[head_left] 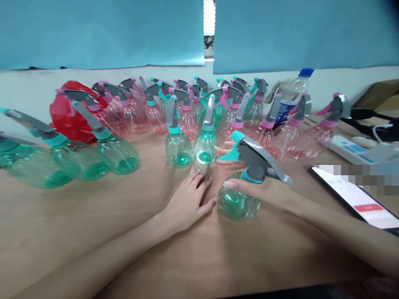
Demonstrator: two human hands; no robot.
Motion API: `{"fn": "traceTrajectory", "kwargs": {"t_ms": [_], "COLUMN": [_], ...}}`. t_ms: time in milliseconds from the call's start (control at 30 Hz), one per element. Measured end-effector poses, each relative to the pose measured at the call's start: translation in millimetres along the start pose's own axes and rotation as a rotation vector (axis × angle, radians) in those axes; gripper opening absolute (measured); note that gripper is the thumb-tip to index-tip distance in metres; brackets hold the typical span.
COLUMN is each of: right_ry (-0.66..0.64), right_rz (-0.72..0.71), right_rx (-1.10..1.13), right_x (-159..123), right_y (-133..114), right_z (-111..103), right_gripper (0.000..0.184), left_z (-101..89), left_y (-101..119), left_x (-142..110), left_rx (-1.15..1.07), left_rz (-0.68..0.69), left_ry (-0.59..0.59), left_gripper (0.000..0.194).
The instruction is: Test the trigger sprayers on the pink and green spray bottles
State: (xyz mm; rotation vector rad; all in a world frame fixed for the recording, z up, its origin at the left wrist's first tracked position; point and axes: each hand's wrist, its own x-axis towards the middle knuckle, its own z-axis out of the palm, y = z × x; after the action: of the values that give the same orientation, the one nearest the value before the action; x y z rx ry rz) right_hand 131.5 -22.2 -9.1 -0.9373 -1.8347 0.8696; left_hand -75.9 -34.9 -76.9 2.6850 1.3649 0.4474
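A green spray bottle (238, 202) with a grey trigger head and teal nozzle stands on the wooden table (93, 232) in front of me. My right hand (268, 192) is wrapped round its neck and shoulder from the right. My left hand (188, 202) lies flat on the table just left of the bottle, fingers stretched out and holding nothing. Two more green spray bottles (178, 147) (205, 145) stand right behind my hands.
Several pink spray bottles (187, 118) crowd the back of the table, several green ones (115, 151) the left. A red plastic bag (70, 114) sits at the back left. A phone (358, 199), a power strip (349, 149) and a clear water bottle (289, 99) are at the right.
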Motion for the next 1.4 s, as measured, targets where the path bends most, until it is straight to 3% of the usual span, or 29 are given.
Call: {"fn": "traceTrajectory", "kwargs": {"t_ms": [133,267,400,500,633,800,1000,1200,1400], "right_ry": [0.115,0.157,0.167,0.164,0.109,0.032,0.018,0.025,0.045], "right_rz": [-0.023,-0.152,-0.167,-0.115,-0.161,-0.259,-0.305,-0.309,-0.269], "right_rx": [-0.257,-0.471,-0.63,-0.63,-0.572,-0.508,-0.393,-0.383,-0.398], "right_x": [-8.9,-27.7,-44.2,-45.5,-27.2,21.5,79.7,105.7,119.9], "right_y": [3.2,5.8,2.1,-0.7,-7.0,-19.8,-17.4,-7.6,-7.2], "right_z": [-2.4,-10.1,-17.4,-13.8,13.6,78.2,141.8,156.9,162.5], "right_gripper": [0.04,0.043,0.04,0.039,0.033,0.033,0.035,0.034,0.031], "left_z": [0.7,1.5,-8.0,-21.6,-40.4,-56.5,-67.0,-71.5,-68.8], "left_y": [1.5,-0.6,-11.5,-26.9,-53.1,-82.8,-90.4,-85.9,-83.7], "left_x": [1.5,-1.6,-20.7,-44.7,-79.5,-115.2,-126.7,-122.9,-124.5], "left_rx": [0.007,0.0,-0.008,-0.003,-0.036,-0.11,-0.168,-0.279,-0.317], "left_rz": [-0.003,0.013,0.03,0.006,-0.055,-0.103,-0.249,-0.368,-0.365], "left_ry": [-0.008,0.002,0.006,0.003,0.047,0.262,0.401,0.298,0.28], "left_gripper": [0.049,0.047,0.043,0.041,0.034,0.026,0.017,0.021,0.022]}}
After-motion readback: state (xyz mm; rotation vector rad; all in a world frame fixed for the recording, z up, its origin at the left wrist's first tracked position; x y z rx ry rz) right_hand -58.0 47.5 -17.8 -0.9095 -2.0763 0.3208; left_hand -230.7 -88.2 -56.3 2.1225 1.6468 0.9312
